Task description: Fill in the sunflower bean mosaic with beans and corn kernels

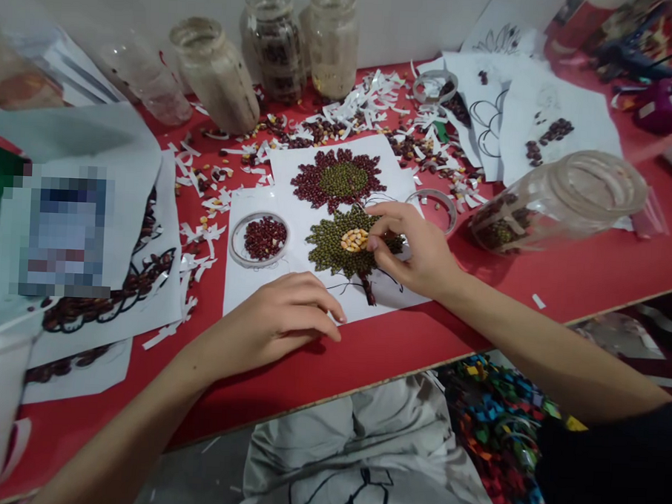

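Observation:
A white paper sheet [245, 285] on the red table carries two flowers made of seeds. The upper flower [302, 185] has dark red bean petals round a green centre. The lower flower [325, 244] has green petals, with yellow corn kernels [354, 240] in its middle. My right hand [411, 248] is over this lower flower, thumb and forefinger pinched at the kernels' right edge; what lies between the fingertips is too small to make out. My left hand [294, 313] rests on the sheet's lower edge, fingers loosely stretched and holding nothing. A round lid [233, 240] of red beans [265, 238] sits left of the flowers.
Several glass jars [215, 76] stand along the wall. Another jar [561, 195] leans at the right, near a second lid [449, 212]. Paper shreds [381, 94] and loose seeds litter the table's back. Bean-covered drawings [161, 289] lie at the left, more drawings [592, 114] at the right.

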The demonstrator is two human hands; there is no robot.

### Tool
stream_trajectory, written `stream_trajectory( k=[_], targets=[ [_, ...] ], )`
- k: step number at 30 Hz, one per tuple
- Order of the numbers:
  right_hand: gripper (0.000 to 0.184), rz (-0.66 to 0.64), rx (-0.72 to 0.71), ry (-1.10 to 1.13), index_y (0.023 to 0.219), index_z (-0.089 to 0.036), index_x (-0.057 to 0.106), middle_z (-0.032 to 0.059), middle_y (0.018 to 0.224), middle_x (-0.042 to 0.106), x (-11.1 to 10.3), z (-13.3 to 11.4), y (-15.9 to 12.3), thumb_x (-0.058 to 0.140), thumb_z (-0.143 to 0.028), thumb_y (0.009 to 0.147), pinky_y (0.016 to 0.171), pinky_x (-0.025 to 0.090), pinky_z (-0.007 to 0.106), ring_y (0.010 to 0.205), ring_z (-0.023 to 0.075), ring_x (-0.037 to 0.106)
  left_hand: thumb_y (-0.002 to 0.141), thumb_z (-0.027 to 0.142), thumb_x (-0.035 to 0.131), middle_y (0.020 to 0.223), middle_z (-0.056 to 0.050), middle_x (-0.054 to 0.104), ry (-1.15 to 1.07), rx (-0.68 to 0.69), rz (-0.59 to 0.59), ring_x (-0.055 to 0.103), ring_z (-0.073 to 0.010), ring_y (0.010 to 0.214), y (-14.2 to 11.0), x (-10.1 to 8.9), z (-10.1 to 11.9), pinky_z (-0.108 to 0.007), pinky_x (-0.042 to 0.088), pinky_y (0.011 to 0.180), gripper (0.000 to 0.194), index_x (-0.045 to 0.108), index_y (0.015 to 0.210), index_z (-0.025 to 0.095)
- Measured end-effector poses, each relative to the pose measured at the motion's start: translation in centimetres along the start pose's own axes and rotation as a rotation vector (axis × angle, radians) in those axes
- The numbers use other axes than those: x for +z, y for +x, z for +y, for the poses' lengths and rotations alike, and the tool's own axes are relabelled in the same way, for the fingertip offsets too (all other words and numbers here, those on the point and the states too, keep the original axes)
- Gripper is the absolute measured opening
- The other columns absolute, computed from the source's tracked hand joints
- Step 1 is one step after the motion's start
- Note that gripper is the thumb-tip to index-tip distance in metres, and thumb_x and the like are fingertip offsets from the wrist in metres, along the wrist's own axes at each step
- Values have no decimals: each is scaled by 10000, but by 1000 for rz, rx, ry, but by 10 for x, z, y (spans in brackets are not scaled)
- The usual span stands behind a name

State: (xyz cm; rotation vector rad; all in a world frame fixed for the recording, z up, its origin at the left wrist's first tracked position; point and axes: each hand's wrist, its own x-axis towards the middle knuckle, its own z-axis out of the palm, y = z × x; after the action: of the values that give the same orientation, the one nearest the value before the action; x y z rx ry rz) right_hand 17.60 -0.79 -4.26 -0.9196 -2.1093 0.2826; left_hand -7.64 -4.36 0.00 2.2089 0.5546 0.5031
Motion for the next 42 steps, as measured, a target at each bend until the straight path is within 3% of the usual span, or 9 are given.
stream_trajectory(
  k=[3,5,8,10,13,16,19,22,42],
  targets=[
    [426,10,-18,18,1256,-247,458,-39,777,616,0,0,0,508,-89,864,709,501,278,685,137,622,954,194,650,838,-12,717,-41,-6,-15,613,-139,834,1,1,1,-249,480,817,84,712,898,202],
    [438,10,-20,36,1258,-246,463,-39,777,612,0,0,0,511,-82,855,700,497,274,689,138,620,932,226,688,740,9,666,-50,4,-46,569,-126,743,2,2,1,-244,466,769,123,672,815,192],
    [445,15,-18,48,1259,-241,469,-35,784,616,1,1,0,513,-76,848,697,496,273,695,137,617,948,152,612,730,13,621,-52,7,-70,529,-114,710,2,4,1,-232,442,720,230,550,729,184],
    [443,18,-18,39,1255,-238,475,-32,788,622,1,2,-1,517,-74,846,706,497,272,708,137,617,944,116,554,730,18,595,-7,-36,-26,513,-107,690,2,5,0,-222,421,683,251,484,715,190],
    [415,14,-6,26,1242,-238,483,-30,789,629,2,2,-1,517,-84,858,713,495,271,712,134,614,957,138,517,701,36,572,130,-85,64,518,-113,673,3,6,-4,-226,412,686,157,531,811,194],
    [379,4,9,21,1239,-231,481,-27,794,636,2,1,-1,514,-111,881,708,493,271,707,134,618,1005,192,500,781,9,646,347,-6,88,567,-141,744,6,6,-10,-260,414,738,123,613,959,186],
    [363,1,9,15,1237,-228,481,-23,798,640,1,0,-1,506,-117,892,714,496,278,716,142,630,1030,211,476,836,-26,687,638,114,71,574,-171,782,12,7,-15,-304,397,751,216,652,911,171],
    [361,2,-4,17,1230,-229,484,-22,790,637,1,-1,0,504,-110,890,715,500,282,712,147,631,1025,191,464,808,-33,673,812,145,38,563,-191,782,17,9,-18,-326,392,749,246,664,885,162],
    [394,-27,0,44,1243,-226,485,-13,801,623,0,1,0,516,-102,870,691,490,294,714,155,622,843,23,522,697,-42,617,1124,37,-70,592,-237,686,35,25,9,-349,349,636,196,561,732,179]
  ],
)
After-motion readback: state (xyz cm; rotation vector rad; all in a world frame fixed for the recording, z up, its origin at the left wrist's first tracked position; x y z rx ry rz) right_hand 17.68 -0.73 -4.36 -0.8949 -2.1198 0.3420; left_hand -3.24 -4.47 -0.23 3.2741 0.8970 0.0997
